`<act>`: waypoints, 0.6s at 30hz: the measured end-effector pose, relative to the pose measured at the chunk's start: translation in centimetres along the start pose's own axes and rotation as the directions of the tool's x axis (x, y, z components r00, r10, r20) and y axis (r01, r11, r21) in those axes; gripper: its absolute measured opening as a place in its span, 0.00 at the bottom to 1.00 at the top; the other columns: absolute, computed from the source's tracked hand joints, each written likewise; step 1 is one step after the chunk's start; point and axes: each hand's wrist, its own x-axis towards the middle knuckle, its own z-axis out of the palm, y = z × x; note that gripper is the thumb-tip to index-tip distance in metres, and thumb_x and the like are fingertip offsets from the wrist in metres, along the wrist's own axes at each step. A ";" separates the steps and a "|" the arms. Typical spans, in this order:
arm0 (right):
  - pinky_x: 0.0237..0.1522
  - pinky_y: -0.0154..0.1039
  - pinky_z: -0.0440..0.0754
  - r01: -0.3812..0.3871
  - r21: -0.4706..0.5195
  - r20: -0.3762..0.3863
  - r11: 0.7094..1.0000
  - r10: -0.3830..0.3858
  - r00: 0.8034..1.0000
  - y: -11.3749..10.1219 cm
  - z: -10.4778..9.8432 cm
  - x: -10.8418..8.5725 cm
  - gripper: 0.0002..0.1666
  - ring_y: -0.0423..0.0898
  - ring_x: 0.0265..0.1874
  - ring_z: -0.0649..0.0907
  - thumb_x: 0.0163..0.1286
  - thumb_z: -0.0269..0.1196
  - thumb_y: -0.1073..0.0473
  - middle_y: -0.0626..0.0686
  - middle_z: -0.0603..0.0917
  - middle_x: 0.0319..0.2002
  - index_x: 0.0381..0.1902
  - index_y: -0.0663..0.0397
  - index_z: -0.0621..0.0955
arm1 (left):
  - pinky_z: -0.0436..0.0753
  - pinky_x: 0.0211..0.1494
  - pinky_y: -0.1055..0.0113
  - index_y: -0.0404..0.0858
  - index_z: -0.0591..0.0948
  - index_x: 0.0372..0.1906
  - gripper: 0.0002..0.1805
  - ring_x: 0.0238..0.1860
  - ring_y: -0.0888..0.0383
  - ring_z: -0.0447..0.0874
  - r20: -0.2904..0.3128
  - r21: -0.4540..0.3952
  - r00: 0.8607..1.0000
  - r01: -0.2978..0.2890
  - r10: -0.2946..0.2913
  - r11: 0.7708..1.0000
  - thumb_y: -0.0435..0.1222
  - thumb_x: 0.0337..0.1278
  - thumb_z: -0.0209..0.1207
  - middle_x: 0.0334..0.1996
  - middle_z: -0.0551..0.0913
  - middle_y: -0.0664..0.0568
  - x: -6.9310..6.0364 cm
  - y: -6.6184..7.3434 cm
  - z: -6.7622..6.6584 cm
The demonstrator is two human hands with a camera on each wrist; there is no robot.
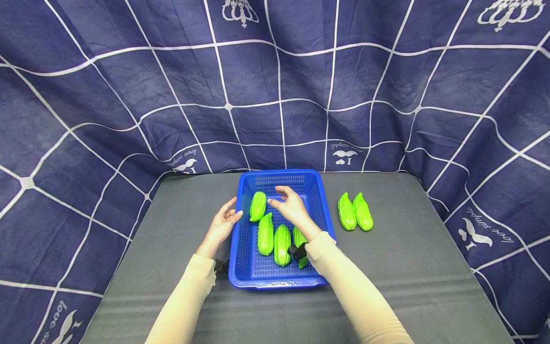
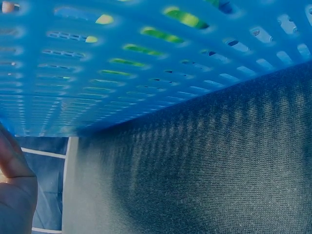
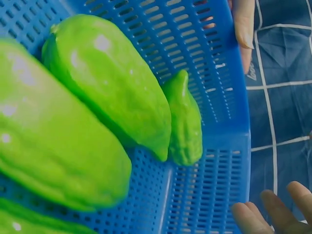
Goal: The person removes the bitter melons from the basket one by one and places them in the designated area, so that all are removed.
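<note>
A blue slotted plastic basket (image 1: 281, 284) stands on the table with several bright green gourds, like bitter melons, inside. One gourd (image 1: 258, 206) lies near its far left corner, others (image 1: 265, 234) nearer the front. Beneath my right wrist another gourd (image 1: 299, 235) is partly hidden. My left hand (image 1: 222, 222) is at the basket's left side, outside the wall, thumb by the rim; the right wrist view shows this left hand (image 3: 243, 24) too. Over the basket, my right hand (image 1: 290, 205) hovers with fingers spread and slightly bent, holding nothing.
Two more green gourds (image 1: 354, 211) lie side by side on the grey table cover (image 1: 399, 267), right of the basket. A dark blue curtain with white lines (image 1: 301, 86) hangs behind the table and along both sides.
</note>
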 end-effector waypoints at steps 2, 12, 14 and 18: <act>0.61 0.52 0.76 -0.004 0.005 0.006 1.000 0.004 1.000 -0.1 0.4 0.2 0.32 0.61 0.64 0.76 0.65 0.67 0.55 0.59 0.77 0.65 0.65 0.59 0.74 | 0.79 0.41 0.75 0.41 0.61 0.76 0.33 0.36 0.65 0.80 -0.001 -0.006 1.000 0.003 -0.004 1.000 0.35 0.69 0.57 0.51 0.80 0.33 0.0 0.0 0.0; 0.59 0.51 0.78 -0.059 0.012 0.013 0.998 0.059 0.998 0.1 2.4 1.0 0.31 0.60 0.62 0.78 0.66 0.67 0.54 0.60 0.78 0.63 0.64 0.59 0.74 | 0.79 0.41 0.75 0.40 0.61 0.75 0.33 0.37 0.64 0.81 0.002 -0.013 1.000 -0.004 0.004 1.000 0.35 0.69 0.57 0.52 0.80 0.32 0.0 0.1 -0.1; 0.59 0.50 0.78 -0.064 0.012 0.015 0.998 0.064 0.998 0.3 2.7 1.1 0.31 0.60 0.61 0.78 0.66 0.67 0.53 0.60 0.78 0.63 0.64 0.59 0.74 | 0.79 0.41 0.76 0.40 0.61 0.75 0.33 0.37 0.64 0.81 0.002 -0.012 1.000 -0.005 0.005 1.000 0.34 0.69 0.57 0.52 0.80 0.32 0.1 0.1 -0.1; 0.59 0.50 0.78 -0.077 0.003 0.024 0.997 0.077 0.997 0.5 3.3 1.2 0.32 0.59 0.61 0.78 0.66 0.67 0.51 0.60 0.78 0.63 0.64 0.59 0.74 | 0.79 0.41 0.75 0.41 0.61 0.75 0.33 0.36 0.65 0.81 -0.001 -0.030 1.000 0.007 -0.007 1.000 0.34 0.69 0.57 0.51 0.80 0.33 0.0 0.0 0.0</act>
